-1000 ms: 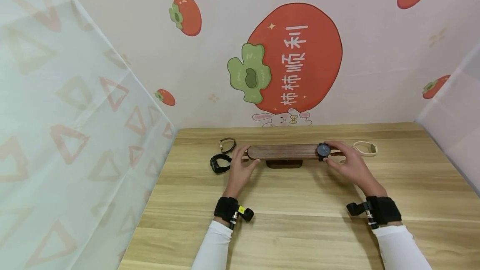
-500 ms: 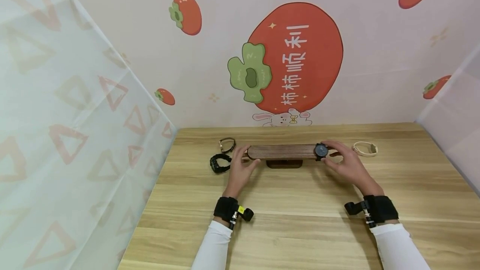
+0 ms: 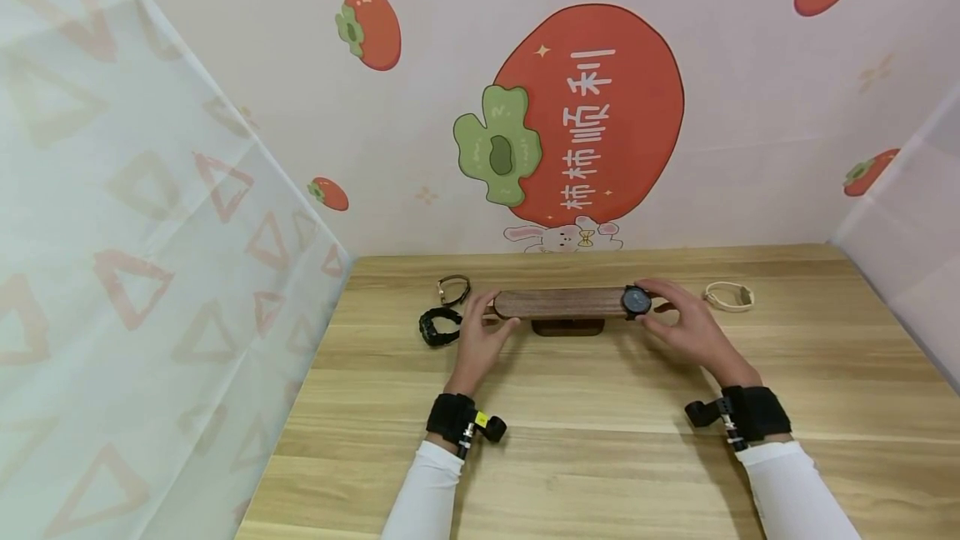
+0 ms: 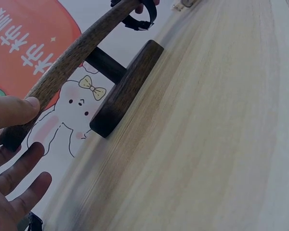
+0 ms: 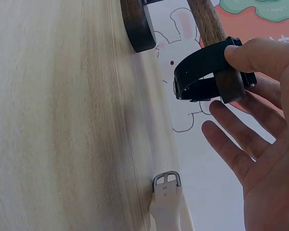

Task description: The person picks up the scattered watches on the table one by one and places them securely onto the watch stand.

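A wooden watch stand stands near the back of the table, a long bar on a short post and dark base. My left hand grips the bar's left end, thumb on one side and fingers around the other. A black watch with a dark round dial is looped around the bar close to its right end. My right hand pinches this watch between thumb and fingers. In the right wrist view its closed black strap hangs loosely below the bar, whose end pokes out through the loop.
Left of the stand lie a black watch with a chunky case and a thin dark-strapped watch. A white-strapped watch lies to the right. The wooden table meets a printed wall behind.
My right hand has slid the black watch a little leftward along the bar, so more of the bar's right end shows. The left hand keeps its grip in the same place.
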The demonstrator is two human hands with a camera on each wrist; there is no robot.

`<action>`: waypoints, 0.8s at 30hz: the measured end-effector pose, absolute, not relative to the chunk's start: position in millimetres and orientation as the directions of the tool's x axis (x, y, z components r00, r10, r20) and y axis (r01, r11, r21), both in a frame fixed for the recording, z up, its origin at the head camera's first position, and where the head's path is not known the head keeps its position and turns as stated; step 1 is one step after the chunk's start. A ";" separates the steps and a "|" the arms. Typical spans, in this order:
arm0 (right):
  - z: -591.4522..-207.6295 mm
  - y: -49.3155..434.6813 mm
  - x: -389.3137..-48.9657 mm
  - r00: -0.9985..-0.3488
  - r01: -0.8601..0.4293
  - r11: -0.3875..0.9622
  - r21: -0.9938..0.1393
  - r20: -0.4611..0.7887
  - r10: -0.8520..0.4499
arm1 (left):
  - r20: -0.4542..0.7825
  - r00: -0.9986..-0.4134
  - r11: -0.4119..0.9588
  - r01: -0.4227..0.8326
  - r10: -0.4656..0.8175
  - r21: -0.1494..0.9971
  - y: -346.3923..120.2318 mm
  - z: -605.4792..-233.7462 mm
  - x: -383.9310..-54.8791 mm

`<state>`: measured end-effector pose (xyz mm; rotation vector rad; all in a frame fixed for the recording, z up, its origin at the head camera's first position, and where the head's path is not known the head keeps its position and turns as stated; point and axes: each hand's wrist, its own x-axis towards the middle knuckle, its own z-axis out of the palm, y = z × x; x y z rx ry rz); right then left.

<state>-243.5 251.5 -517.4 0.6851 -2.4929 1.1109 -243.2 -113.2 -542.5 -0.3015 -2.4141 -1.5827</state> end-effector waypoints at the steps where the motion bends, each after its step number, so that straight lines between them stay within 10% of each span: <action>1: -516.9 251.1 -243.9 -0.832 -0.547 0.580 -0.604 0.471 -0.295 | 0.308 -0.950 0.394 0.298 0.040 0.869 -113.0 -542.2 -243.3; 24: -519.2 240.7 -250.5 -0.865 -0.499 0.588 -0.637 0.404 -0.297 | 0.280 -0.960 0.385 0.269 0.029 0.883 -113.2 -543.2 -244.9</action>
